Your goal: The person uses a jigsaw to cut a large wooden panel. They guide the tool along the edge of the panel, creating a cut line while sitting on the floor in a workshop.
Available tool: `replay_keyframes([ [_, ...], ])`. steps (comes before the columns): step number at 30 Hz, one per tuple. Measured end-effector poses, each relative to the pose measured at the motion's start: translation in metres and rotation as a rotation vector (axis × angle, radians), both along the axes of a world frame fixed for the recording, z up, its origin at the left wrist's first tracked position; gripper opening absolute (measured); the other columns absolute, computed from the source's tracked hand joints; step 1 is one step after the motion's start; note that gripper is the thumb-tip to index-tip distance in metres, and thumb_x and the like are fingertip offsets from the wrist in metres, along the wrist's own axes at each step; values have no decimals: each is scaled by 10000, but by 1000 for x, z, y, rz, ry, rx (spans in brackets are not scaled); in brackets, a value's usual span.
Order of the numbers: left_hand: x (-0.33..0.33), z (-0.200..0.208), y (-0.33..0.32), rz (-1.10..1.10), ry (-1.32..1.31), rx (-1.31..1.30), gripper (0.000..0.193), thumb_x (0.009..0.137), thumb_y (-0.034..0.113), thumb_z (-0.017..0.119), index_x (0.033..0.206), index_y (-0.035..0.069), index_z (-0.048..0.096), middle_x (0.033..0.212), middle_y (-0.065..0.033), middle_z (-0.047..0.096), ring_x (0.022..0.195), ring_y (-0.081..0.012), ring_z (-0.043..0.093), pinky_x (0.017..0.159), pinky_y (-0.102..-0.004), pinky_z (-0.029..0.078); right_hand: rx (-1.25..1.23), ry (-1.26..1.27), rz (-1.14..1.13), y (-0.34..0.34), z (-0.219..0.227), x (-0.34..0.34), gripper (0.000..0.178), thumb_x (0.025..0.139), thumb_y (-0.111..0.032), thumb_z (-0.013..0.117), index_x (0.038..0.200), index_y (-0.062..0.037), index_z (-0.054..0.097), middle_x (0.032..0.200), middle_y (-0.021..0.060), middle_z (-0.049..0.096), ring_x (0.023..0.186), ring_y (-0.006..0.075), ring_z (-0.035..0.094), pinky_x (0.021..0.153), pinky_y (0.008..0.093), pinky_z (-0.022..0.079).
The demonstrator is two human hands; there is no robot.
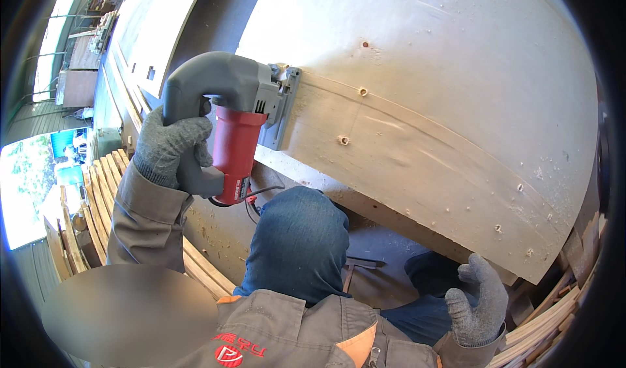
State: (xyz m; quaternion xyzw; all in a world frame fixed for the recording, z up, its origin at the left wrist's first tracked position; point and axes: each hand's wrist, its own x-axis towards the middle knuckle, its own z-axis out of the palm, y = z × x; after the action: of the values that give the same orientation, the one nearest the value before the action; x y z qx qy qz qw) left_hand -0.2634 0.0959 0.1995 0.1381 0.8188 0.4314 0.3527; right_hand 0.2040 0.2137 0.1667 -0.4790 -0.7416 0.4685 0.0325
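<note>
My left hand, in a grey knit glove, is wrapped round the rear grip of a red and grey jigsaw. The jigsaw's metal base plate is at the left end of a large pale plywood panel; whether its blade is in the wood is hidden. From that spot a curved line runs rightward across the panel, past several small holes. My right hand, gloved alike, is off the panel's near right corner with fingers loosely bent and apart, holding nothing.
A dark cord hangs from the jigsaw near my denim-covered knee. Wooden strips are stacked at left, more strips at lower right. Another pale panel lies beyond a gap at upper left. Sawdust dots the floor.
</note>
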Motion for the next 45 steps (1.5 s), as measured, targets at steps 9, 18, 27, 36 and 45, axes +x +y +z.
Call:
replay_keyframes([
  [9, 0, 1, 3, 7, 5, -15, 366, 816, 68, 737, 1149, -21, 614, 734, -75, 641, 525, -167, 637, 478, -285, 549, -6, -3, -2, 2, 1, -2, 652, 856, -329, 800, 1359, 9, 559, 1102, 175, 676, 999, 271, 678, 896, 390, 563],
  [18, 0, 2, 6, -3, 6, -20, 373, 818, 64, 726, 1160, -26, 607, 721, -76, 637, 534, -174, 641, 483, -298, 556, -52, 9, -56, 1, 3, -5, 656, 845, -297, 811, 1363, 15, 557, 1104, 173, 677, 1004, 267, 677, 902, 386, 561],
  [27, -1, 1, 8, -10, -37, 10, 394, 826, 73, 717, 1187, -30, 595, 744, -69, 639, 544, -176, 646, 489, -293, 566, -32, 0, -32, 1, 2, -2, 660, 841, -293, 814, 1361, 23, 556, 1110, 176, 673, 1011, 267, 675, 907, 381, 559],
  [36, -6, 1, 6, -52, 1, -37, 434, 822, 122, 731, 1203, -30, 589, 796, -61, 643, 549, -157, 642, 493, -274, 582, -28, 10, -28, 0, 1, -2, 665, 842, -300, 817, 1356, 33, 557, 1103, 179, 674, 1001, 269, 678, 903, 385, 562],
  [45, -4, 1, 7, -49, -9, -22, 421, 825, 115, 731, 1195, -26, 588, 784, -64, 643, 550, -166, 646, 484, -279, 578, -59, 3, -46, -1, 0, -3, 663, 843, -303, 812, 1359, 24, 554, 1109, 183, 677, 1002, 272, 682, 904, 390, 566],
])
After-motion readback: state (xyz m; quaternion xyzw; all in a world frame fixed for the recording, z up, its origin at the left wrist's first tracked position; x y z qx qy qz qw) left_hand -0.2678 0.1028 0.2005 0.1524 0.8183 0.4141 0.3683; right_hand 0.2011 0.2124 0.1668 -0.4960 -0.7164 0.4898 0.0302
